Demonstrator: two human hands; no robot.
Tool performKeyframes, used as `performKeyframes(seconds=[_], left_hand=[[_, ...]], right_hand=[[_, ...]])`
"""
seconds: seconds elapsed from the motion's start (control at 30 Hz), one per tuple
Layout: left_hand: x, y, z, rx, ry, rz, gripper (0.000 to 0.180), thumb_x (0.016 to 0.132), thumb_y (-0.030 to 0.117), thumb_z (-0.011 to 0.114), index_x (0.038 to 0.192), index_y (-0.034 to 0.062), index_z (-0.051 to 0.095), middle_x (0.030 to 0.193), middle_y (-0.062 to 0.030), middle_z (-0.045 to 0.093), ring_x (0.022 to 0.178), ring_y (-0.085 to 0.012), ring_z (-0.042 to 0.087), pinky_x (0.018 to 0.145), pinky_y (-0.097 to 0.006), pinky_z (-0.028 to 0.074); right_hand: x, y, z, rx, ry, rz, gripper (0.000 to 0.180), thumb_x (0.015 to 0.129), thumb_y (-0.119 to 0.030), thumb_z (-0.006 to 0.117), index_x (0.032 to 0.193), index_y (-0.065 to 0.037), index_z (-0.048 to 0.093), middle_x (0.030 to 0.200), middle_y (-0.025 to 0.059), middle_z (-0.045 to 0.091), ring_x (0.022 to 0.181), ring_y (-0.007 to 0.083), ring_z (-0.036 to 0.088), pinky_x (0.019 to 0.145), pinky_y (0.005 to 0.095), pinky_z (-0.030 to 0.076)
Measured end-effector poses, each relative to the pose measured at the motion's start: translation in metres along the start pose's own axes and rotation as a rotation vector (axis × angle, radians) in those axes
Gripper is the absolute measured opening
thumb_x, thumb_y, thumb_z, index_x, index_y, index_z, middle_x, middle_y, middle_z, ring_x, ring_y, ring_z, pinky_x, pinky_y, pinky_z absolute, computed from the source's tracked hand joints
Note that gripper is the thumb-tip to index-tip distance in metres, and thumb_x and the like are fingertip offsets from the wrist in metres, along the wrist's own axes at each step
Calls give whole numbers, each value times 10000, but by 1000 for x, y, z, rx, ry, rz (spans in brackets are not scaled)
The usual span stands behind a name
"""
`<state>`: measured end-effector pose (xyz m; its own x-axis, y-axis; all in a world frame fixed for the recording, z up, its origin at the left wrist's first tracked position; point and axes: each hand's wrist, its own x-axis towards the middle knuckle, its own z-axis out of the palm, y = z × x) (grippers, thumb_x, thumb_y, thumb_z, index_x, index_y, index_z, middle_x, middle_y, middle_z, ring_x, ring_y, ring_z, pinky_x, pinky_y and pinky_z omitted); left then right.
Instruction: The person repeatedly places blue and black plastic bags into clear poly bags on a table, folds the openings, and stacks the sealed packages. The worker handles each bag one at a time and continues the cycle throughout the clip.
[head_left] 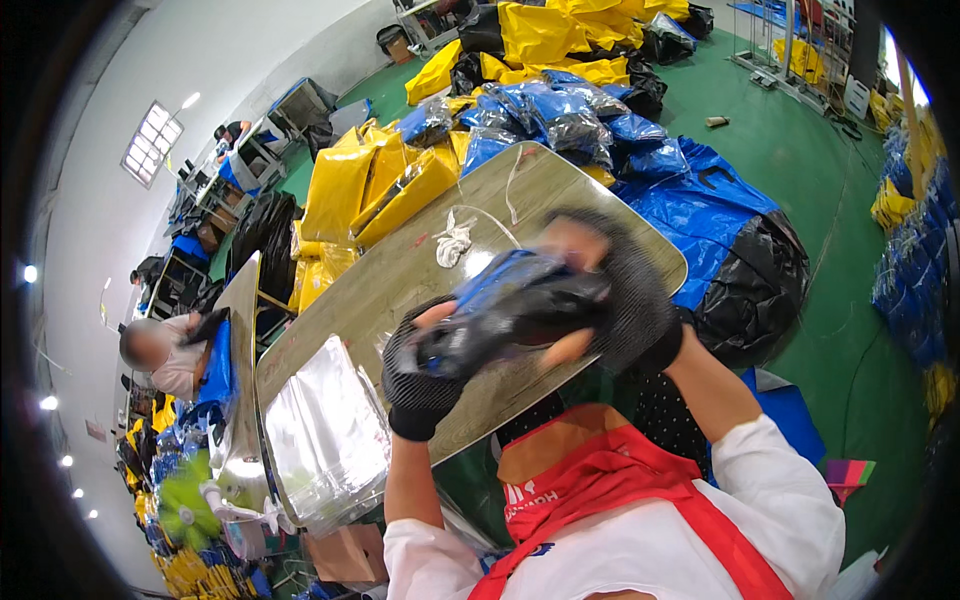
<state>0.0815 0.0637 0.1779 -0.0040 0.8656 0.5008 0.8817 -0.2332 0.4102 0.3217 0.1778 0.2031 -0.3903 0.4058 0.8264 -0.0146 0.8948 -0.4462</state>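
A blue and black folded garment [505,305] is held above a wooden-topped table [400,270], gripped from both sides. My left hand [425,375], in a dark knitted fingerless glove, clasps its lower left end. My right hand [620,295], gloved the same way, grips its upper right end; it is blurred by motion. A crumpled white string or cloth scrap [455,240] lies on the table beyond the garment. A red strap and white sleeves show at the lower edge.
A stack of clear plastic bags [325,435] lies at the table's near left end. Yellow [385,180], blue [560,115] and black [755,290] bagged bundles are heaped beyond and right of the table on a green floor. A person [165,355] sits at another table to the left.
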Motion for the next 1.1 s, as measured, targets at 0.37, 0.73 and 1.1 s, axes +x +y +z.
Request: performKeyframes(seconds=[0.37, 0.73, 1.1], left_hand=[[-19, 2, -11, -620, 225, -544, 515, 957, 438, 414, 1113, -14, 603, 1082, -129, 624, 1014, -207, 579, 935, -328, 424], [-61, 85, -140, -210, 953, -325, 492, 978, 438, 371, 816, 13, 559, 796, -89, 574, 764, -193, 566, 720, -311, 455], [-64, 22, -86, -812, 258, -706, 453, 933, 420, 495, 843, -13, 587, 641, -124, 607, 502, -201, 595, 475, -276, 455]], right_hand=[[-20, 50, 49, 432, 100, 670, 267, 902, -209, 586, 963, 36, 674, 878, 95, 692, 806, 112, 596, 761, 252, 469], [3, -22, -36, 525, 119, 148, 307, 922, -249, 507, 1024, 18, 621, 962, 195, 642, 902, 260, 613, 851, 383, 476], [-9, -33, 7, 487, -123, 738, 388, 928, -315, 533, 713, 1, 597, 659, 58, 588, 627, 119, 553, 595, 262, 438]])
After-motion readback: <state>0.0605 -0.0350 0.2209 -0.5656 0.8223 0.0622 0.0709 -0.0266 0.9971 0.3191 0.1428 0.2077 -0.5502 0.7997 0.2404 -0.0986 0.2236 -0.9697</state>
